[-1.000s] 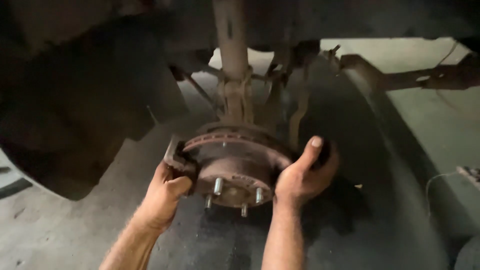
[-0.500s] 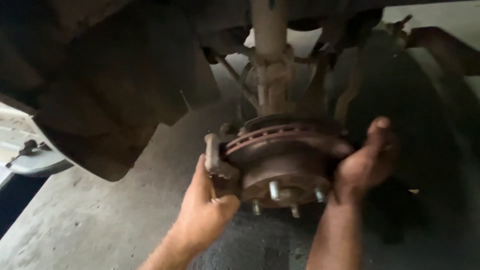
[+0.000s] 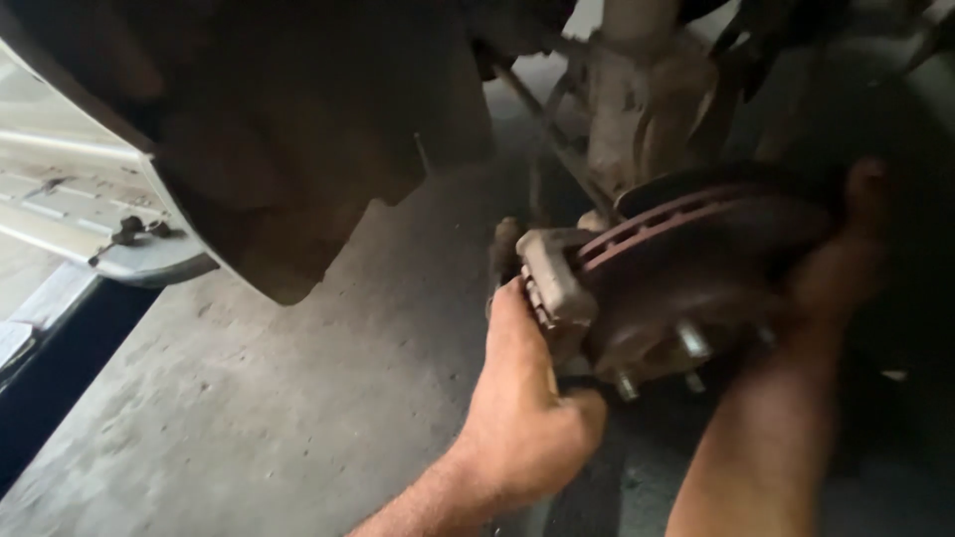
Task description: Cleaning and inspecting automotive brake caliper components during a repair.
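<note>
Grey concrete floor (image 3: 269, 418) spreads beneath a raised vehicle, with a dark wheel-arch liner (image 3: 298, 149) filling the upper left and a pale body sill (image 3: 90, 209) at the far left edge. Right of centre, a rusty brake disc (image 3: 696, 259) sits on its hub below the suspension strut (image 3: 627, 89), its wheel studs (image 3: 691, 340) pointing toward the camera. On the disc's left edge rides the brake caliper (image 3: 552, 283), a blocky, pale, grimy casting that straddles the rim. The left hand (image 3: 527, 408) grasps this caliper from below and from the near side, thumb and fingers wrapped round its body. The right hand (image 3: 836, 268) reaches round the disc's right rim, fingers curled onto the edge; it is blurred and in shadow, so I cannot tell how firmly it grips. Both parts look like solid cast metal: heavy for their size, wholly stiff, with rough rust and dust that should give decent friction, though grease could make patches slick. The caliper seems best held across its thick body, clear of the slot where the disc passes; the disc is best taken by opposite edges of the rim. Lighting is dim, the right side falling into deep shadow, and the floor near the hub looks darker and stained.
</note>
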